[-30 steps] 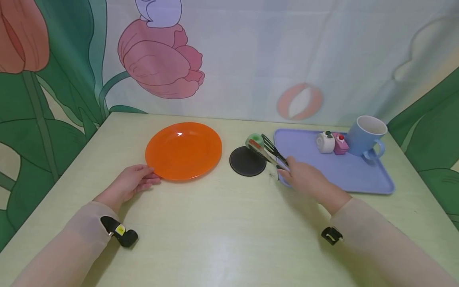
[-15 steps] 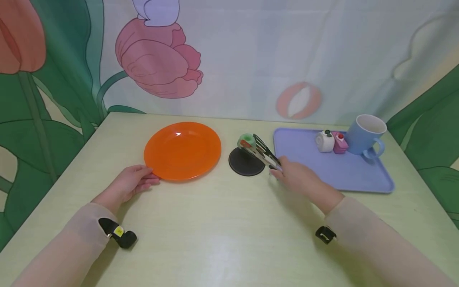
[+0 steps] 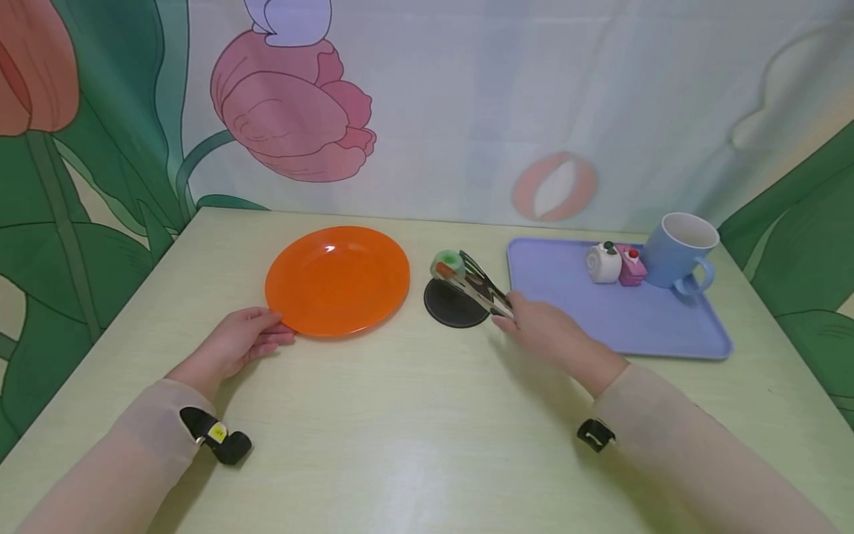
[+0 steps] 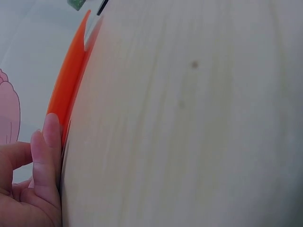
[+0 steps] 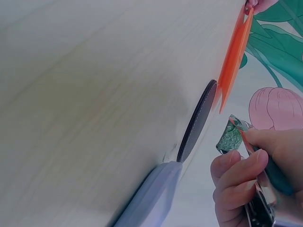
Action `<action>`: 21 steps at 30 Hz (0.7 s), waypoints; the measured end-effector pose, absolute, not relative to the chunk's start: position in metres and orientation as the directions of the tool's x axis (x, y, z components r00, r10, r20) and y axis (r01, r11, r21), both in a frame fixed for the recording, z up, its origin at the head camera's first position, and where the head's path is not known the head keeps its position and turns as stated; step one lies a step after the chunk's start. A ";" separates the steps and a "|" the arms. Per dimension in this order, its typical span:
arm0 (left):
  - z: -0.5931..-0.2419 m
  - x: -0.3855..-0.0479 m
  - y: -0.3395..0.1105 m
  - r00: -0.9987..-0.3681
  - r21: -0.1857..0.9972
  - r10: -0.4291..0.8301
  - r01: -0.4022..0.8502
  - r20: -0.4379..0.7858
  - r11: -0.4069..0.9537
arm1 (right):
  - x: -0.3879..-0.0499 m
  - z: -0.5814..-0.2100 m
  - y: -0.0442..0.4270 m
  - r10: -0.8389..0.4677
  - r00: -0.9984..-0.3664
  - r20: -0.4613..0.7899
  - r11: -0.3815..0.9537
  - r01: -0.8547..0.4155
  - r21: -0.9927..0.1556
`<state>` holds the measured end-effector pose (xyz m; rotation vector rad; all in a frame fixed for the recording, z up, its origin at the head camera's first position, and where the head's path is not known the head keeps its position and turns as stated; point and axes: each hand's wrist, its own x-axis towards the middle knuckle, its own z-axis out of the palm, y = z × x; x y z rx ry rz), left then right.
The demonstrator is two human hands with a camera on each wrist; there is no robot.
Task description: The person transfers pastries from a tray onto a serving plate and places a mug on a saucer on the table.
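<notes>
In the head view my right hand point(image 3: 550, 330) grips metal tongs point(image 3: 483, 298). Between the tongs' tips hangs a small green toy cake point(image 3: 448, 263), above the far edge of a round black coaster point(image 3: 456, 310). The right wrist view shows its speckled green side point(image 5: 230, 137), off the table, with fingers point(image 5: 244, 170) curled round the tongs' handle. My left hand point(image 3: 243, 337) holds the near-left rim of an orange plate point(image 3: 338, 282), thumb at the top of the rim and fingers at its underside. The plate stands left of the coaster.
A lilac tray point(image 3: 567, 315) lies at the right. On it stand a white roll cake point(image 3: 603, 265), a pink cake slice point(image 3: 631, 268) and a blue mug point(image 3: 679, 252). A printed curtain point(image 3: 440, 111) hangs behind the table's back edge.
My right hand has moved left with the tongs, carrying the green toy cake from beside the tray to over the coaster's far edge. The left hand stays at the plate's rim.
</notes>
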<state>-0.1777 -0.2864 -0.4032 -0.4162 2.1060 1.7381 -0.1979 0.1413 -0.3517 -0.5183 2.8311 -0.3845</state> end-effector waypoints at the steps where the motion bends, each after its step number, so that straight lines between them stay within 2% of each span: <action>1: -0.403 -0.178 -0.286 -0.885 0.870 0.012 -0.454 -0.465 0.192 | -0.198 -0.352 0.141 -0.375 -0.908 -0.185 0.903 -0.312 -0.296; 12: -0.405 -0.175 -0.287 -0.879 0.863 0.004 -0.468 -0.477 0.192 | -0.198 -0.355 0.137 -0.396 -0.904 -0.159 0.900 -0.349 -0.261; 21: -0.405 -0.179 -0.288 -0.876 0.859 0.010 -0.470 -0.482 0.201 | -0.196 -0.351 0.135 -0.391 -0.905 -0.168 0.900 -0.338 -0.275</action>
